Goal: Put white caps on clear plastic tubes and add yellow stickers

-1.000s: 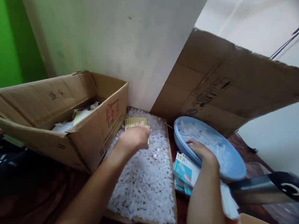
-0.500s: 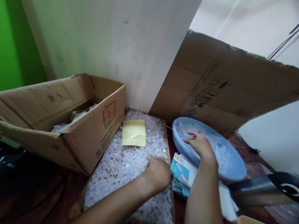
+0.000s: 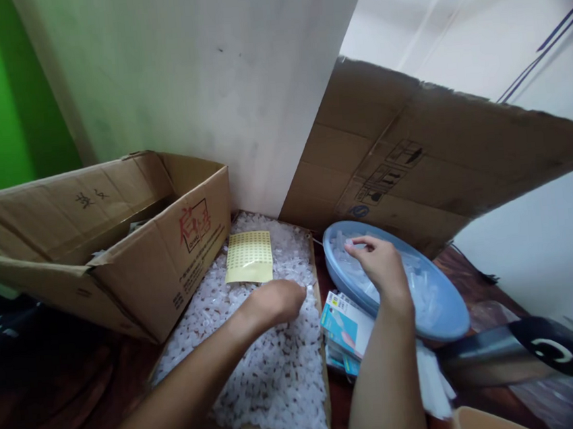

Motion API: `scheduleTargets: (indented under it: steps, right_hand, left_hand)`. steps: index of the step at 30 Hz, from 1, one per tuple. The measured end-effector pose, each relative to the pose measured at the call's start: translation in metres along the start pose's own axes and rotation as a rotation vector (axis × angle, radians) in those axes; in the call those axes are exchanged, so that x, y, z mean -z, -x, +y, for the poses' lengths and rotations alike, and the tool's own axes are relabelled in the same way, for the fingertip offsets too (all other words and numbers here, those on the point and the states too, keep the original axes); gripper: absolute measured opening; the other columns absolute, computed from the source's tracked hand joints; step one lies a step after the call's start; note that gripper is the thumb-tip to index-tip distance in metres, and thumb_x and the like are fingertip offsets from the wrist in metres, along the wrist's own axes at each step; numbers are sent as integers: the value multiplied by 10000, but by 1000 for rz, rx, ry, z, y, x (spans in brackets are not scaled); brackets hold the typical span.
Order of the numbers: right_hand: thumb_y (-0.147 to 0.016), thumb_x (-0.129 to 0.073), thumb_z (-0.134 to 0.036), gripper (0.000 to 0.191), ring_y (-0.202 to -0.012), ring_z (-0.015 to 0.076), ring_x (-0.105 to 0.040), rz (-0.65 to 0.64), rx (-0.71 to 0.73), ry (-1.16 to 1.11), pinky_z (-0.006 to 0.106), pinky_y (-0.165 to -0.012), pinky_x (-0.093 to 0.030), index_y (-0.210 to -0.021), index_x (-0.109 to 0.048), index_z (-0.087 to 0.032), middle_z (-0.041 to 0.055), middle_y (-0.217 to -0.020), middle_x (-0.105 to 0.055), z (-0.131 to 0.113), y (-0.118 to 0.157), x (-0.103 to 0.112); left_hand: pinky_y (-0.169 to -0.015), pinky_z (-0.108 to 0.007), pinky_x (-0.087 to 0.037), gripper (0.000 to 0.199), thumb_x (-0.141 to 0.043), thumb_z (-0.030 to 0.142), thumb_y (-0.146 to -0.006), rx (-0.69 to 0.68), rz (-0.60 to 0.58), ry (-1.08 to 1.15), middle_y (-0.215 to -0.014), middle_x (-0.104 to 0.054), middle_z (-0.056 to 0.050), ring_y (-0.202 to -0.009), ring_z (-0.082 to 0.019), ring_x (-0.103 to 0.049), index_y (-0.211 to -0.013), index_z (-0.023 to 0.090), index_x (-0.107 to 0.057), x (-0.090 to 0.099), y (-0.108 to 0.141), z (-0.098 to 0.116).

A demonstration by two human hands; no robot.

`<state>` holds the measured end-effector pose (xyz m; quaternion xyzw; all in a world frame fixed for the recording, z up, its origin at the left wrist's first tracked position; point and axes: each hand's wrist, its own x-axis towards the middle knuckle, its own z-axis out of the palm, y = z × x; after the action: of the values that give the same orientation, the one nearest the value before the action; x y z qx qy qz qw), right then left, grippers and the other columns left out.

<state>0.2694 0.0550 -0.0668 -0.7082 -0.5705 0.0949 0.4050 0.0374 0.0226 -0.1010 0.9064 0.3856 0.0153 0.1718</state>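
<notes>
My left hand [image 3: 279, 301] is closed just above a shallow cardboard tray [image 3: 324, 370] spread with small white plastic pieces [image 3: 272, 354]. Its fingertips point right and are mostly hidden, so what they hold cannot be made out. Over the left part of a blue basin [image 3: 331, 267], my right hand [image 3: 384, 265] pinches the end of a clear plastic tube between thumb and fingers. More clear plastic tubes [image 3: 424, 296] lie loose in the basin. A yellow sheet of small round stickers [image 3: 249, 257] rests on the white pieces, beyond my left hand.
An open cardboard box [image 3: 190, 248] stands left of the tray. Small printed boxes [image 3: 345, 325] are stacked between tray and basin. A large cardboard sheet [image 3: 374, 135] leans behind the basin. At lower right are a dark-and-silver cylindrical object [image 3: 496, 356] and a peach-coloured container [image 3: 481, 424].
My right hand has gone from spread fingers to a pinch over the basin. My left hand has moved slightly left and up over the tray. The view has shifted a little.
</notes>
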Motion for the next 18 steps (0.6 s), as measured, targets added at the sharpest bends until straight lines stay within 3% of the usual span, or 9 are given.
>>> scheduleTargets:
  steps: [3, 6, 12, 18]
  right_hand:
    - [-718, -714, -517, 394, -639, 197, -554, 24, 39, -61, 317, -629, -394, -878, -743, -158, 52, -695, -645, -12, 1, -1]
    - [-735, -695, -544, 389, -759, 218, -614, -13, 79, -149, 318, -687, -445, -841, -675, -171, 94, -832, -697, -24, 3, -5]
    - [-859, -618, -568, 384, -562, 153, -542, -277, 167, -278, 269, -553, -424, -898, -638, -187, 13, -674, -620, -60, 17, -11]
    - [-923, -637, -518, 359, -582, 124, -463, -454, 300, -368, 241, -541, -362, -997, -721, -177, -8, -684, -579, -101, 35, -16]
  left_hand:
    - [-652, -287, -508, 209, -575, 110, -824, 38, 9, 44, -899, -765, -121, -767, -241, -717, -949, 160, -735, 21, 2, -8]
    - [-666, -313, -485, 221, -494, 226, -927, 60, 108, 118, -891, -746, -127, -775, -257, -694, -953, 163, -704, 37, 7, -16]
    - [-652, -299, -417, 447, -365, 505, -1019, 90, 368, 406, -764, -636, -62, -704, -197, -574, -794, 182, -577, 55, 12, -28]
    - [-504, -244, -323, 580, -78, 657, -1010, 111, 590, 913, -622, -358, 30, -524, -115, -357, -689, 231, -305, 62, 5, -29]
